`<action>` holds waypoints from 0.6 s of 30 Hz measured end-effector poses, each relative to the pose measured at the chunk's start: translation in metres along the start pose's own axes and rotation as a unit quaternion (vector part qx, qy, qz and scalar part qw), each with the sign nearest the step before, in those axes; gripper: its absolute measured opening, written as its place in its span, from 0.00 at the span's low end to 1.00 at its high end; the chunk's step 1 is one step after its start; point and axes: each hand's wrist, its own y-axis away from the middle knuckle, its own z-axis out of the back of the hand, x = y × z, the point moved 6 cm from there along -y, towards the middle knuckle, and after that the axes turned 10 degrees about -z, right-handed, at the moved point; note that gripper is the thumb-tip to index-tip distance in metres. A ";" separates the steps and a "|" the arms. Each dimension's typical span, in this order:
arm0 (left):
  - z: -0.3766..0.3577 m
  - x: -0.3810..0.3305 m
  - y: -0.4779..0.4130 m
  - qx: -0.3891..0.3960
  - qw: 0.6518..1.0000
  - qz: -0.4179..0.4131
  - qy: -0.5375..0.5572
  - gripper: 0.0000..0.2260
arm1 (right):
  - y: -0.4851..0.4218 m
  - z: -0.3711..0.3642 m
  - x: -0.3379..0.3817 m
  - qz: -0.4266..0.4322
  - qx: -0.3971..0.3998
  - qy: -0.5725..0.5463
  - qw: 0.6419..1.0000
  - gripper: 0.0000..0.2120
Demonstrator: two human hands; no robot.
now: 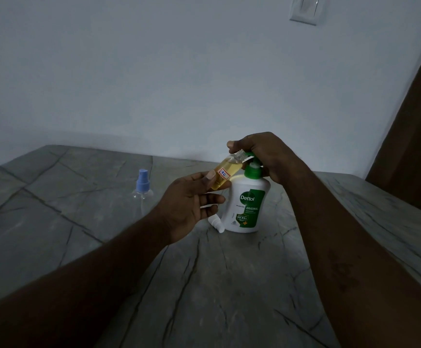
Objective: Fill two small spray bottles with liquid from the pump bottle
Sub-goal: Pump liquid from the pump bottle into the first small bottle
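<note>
My left hand [192, 204] pinches a tilted vial [223, 175] part-full of amber liquid. My right hand [262, 154] grips the green pump of the Dettol bottle [248, 204], marked "Original" and "99.99%". A white cap [217, 223] lies at its 7 o'clock, and a clear blue-topped sprayer [143, 192] stands at 9.

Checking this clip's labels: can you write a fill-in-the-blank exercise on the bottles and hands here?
1. The left hand holds a part-filled small bottle at the spout of the pump bottle branded ____.
2. The right hand grips its ____ pump head.
3. A clear spray bottle with a ____ sprayer stands on the table.
4. A loose ____ sprayer top lies by the pump bottle's base.

Missing: Dettol; green; blue; white.
</note>
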 end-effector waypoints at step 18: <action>0.002 0.001 0.001 0.002 1.000 0.000 -0.031 0.18 | -0.002 0.002 -0.001 -0.002 -0.005 0.021 1.000 0.05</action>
